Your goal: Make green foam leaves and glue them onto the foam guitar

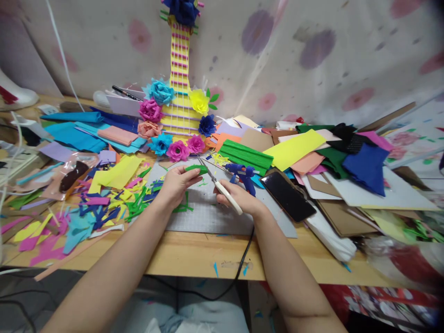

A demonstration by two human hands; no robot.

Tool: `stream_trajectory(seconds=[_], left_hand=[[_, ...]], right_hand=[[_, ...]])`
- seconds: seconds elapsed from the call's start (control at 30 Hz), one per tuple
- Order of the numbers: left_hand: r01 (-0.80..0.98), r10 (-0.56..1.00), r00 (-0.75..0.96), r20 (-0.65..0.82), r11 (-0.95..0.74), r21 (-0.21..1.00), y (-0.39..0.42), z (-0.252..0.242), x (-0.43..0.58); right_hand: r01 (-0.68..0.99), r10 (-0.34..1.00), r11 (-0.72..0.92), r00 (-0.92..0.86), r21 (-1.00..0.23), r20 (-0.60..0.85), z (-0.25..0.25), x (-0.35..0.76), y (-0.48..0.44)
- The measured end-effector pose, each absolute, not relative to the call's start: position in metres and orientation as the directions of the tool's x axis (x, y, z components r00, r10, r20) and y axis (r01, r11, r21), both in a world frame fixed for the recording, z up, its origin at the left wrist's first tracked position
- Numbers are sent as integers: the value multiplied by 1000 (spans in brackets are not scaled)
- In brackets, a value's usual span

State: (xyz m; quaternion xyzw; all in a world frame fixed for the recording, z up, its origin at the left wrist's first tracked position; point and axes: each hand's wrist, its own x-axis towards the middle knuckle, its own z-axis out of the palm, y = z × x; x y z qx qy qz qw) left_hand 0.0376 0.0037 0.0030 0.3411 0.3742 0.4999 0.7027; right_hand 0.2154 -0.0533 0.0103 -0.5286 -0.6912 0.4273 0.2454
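Note:
Between the fingers of my left hand [175, 185] is a small piece of green crepe paper [196, 169]. My right hand [239, 199] grips white-handled scissors [227, 196], whose blades reach up to the right end of the green paper. Both hands are over a grey cutting mat [208, 217], where a few green scraps lie below the left hand. Just beyond my right hand rests a blue glue gun [243, 175]. Behind the mat stands a yellow paper guitar [180, 115], upright, with paper flowers around its body.
Colourful paper scraps [104, 203] cover the table's left side. A black phone [287, 195] lies to the right, beside stacked papers and cardboard [340, 217]. A green crepe roll [246, 156] sits behind the glue gun. A black cable [244, 259] hangs over the front edge.

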Motion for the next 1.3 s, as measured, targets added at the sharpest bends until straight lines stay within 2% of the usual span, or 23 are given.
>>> stream_trajectory(seconds=[0.47, 1.3], left_hand=[[-447, 951, 236, -201, 290, 846, 4, 4, 37], [-264, 879, 411, -241, 368, 891, 7, 10, 26]], right_hand=[[489, 949, 51, -294, -871, -110, 14, 216, -53], [446, 900, -41, -373, -894, -227, 19, 237, -51]])
